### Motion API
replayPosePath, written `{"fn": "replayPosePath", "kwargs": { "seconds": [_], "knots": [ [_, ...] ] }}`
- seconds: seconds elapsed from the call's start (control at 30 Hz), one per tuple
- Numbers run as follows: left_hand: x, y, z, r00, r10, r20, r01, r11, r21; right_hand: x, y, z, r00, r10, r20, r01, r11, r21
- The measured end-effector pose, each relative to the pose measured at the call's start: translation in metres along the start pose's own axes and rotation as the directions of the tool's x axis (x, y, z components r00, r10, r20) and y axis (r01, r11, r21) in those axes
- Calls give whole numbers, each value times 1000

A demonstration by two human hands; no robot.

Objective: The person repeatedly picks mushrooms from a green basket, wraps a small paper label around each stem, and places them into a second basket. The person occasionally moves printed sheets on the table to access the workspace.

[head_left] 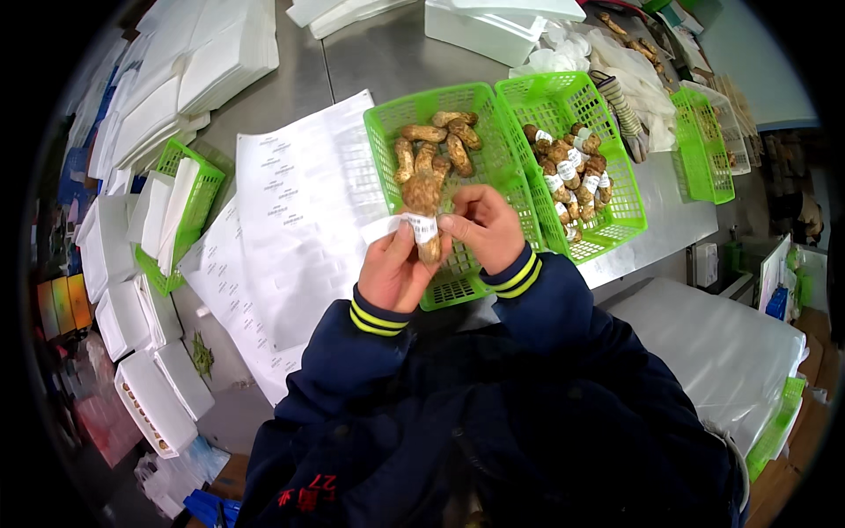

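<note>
Over the near part of a green plastic basket (374, 145), I hold a large brown mushroom (422, 195) with its cap pointing away from me. My left hand (393, 275) is closed around its stem. A white paper label (422, 228) wraps across the stem. From the other side, my right hand (486, 229) has its fingers curled and its thumb and forefinger pressed at the label's right end. Several unlabelled mushrooms (424, 133) lie in the basket beyond my hands. Beside it, a second green basket (623, 220) holds several mushrooms (570, 167) with white labels round them.
Sheets of printed white labels (304, 185) lie on the metal table (308, 70) to the left. White foam lids (233, 66) are stacked at the far left, and a white foam box (480, 33) stands at the back. A striped glove (623, 114) lies beside the right basket.
</note>
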State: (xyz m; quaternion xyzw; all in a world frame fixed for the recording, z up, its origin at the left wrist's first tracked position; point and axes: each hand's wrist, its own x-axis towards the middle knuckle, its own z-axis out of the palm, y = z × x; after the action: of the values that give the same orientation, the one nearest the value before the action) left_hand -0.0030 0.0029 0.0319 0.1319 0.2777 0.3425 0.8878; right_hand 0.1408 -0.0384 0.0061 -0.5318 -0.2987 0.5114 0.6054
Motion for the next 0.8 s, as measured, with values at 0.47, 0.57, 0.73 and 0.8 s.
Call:
{"fn": "replayPosePath", "kwargs": {
  "seconds": [0.47, 0.57, 0.73, 0.8],
  "knots": [
    [25, -12, 0, 938, 314, -148, -296, 946, 136, -8, -5, 23, 757, -643, 119, 452, 382, -806],
    [27, -11, -14, 926, 364, -104, -337, 917, 213, -9, -6, 23, 752, -649, 118, 462, 390, -796],
    [25, 1, -20, 946, 309, -101, -287, 939, 192, -14, -10, 24, 841, -539, 54, 402, 553, -730],
    [23, 6, -23, 954, 291, -73, -274, 944, 182, -15, -11, 23, 870, -490, 54, 391, 619, -681]
  ]
}}
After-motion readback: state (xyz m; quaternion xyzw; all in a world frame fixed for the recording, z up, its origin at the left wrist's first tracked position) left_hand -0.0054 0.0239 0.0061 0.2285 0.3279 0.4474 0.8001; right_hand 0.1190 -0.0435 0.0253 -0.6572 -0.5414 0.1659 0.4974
